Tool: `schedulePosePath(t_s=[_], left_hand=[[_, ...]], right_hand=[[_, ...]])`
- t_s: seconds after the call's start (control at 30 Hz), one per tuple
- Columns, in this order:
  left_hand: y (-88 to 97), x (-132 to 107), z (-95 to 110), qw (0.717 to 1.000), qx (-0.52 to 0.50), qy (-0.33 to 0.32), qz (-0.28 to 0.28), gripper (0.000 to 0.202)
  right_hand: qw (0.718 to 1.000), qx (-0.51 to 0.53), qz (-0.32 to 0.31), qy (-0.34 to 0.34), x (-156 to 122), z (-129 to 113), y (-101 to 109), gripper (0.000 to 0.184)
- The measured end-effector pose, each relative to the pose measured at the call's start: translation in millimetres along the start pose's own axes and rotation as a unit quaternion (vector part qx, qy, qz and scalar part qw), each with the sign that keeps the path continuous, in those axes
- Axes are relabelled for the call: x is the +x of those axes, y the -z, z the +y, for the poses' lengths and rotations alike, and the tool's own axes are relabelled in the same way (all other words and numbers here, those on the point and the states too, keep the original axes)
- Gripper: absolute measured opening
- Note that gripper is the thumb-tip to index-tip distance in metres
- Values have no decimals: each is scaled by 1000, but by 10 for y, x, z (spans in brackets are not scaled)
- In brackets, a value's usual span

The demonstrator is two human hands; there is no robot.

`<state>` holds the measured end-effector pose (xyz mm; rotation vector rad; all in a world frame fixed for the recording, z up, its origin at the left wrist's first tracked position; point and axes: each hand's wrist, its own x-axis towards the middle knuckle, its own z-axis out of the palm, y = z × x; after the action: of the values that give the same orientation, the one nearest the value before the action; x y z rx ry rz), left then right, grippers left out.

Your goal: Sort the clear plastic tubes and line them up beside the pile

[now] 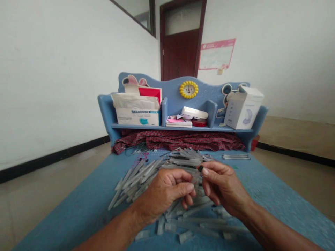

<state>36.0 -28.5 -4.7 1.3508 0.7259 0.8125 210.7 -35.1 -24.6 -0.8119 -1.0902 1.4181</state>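
Note:
My left hand (170,190) is closed, thumb against fingers, at a small translucent pen part (195,178); most of it is hidden, so I cannot tell whether it is a cap or a barrel. Close beside it, my right hand (225,183) pinches a small black plug (200,168) between thumb and forefinger. Under and behind both hands spreads a heap of frosted translucent pen barrels (142,176), some with dark ends. Short translucent pen caps (185,237) lie loose among the barrels nearer to me.
The blue table (86,209) has a back shelf (183,128) holding a mask box (138,116), a white carton (243,109) and papers. A yellow flower-shaped clock (188,90) is on its backboard. Checked cloth (180,140) is bunched underneath. Several slim rods (236,157) lie at right.

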Motion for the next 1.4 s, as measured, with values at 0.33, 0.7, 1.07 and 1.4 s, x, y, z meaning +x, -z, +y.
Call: schedulePosePath(t_s=[0.33,0.7,1.07,1.4], left_hand=[[1,-10,-13,1000,-10,16,2,24],[43,-13,-43,997,69,41,-17,22],[103,-5,36,974,226,-1,18,19],[151,16,-19,820,531,-208,52,17]], right_hand=[[994,-101,-6,34,-17,-9,49,30],[824,-516,-172,160,-4,-600,154,14],[756,-559,-290,180,218,-738,74,16],[879,-410,-243,-3,372,-230,311,43]])
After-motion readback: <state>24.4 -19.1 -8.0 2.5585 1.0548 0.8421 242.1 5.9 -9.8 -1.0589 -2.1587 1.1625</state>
